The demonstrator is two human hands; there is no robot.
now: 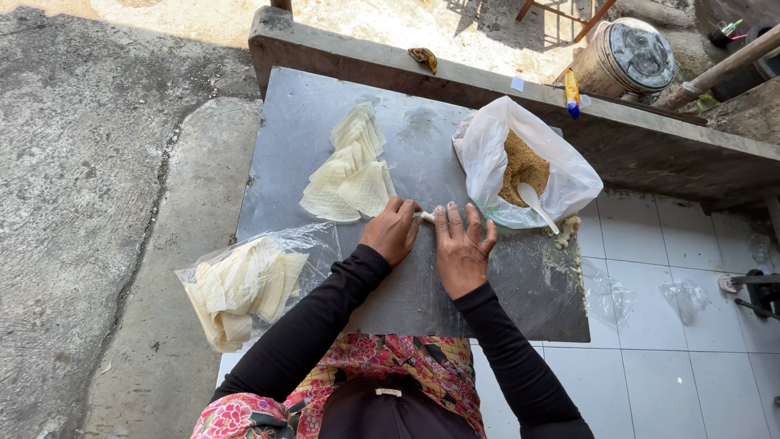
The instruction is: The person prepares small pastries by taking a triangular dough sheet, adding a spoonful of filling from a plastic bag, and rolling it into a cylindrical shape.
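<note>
Left hand [391, 230] and right hand [461, 246] side by side on the grey table [284, 146], fingers pressed together over a pale rolled wrapper [426, 216] at mid-table; best rolled with even, light pressure, keeping filling tucked, ends aligned.

rough grey concrete ground [81, 203] fills the left side, in shade. white square floor tiles [674, 358] cover the lower right. a low concrete ledge [650, 142] runs across the top, with bright sunlight falling on the sandy ground [390, 20] beyond it. a dull grey metal sheet [309, 138] lies flat below the ledge. a round metal-lidded drum [626, 57] stands past the ledge.
</note>
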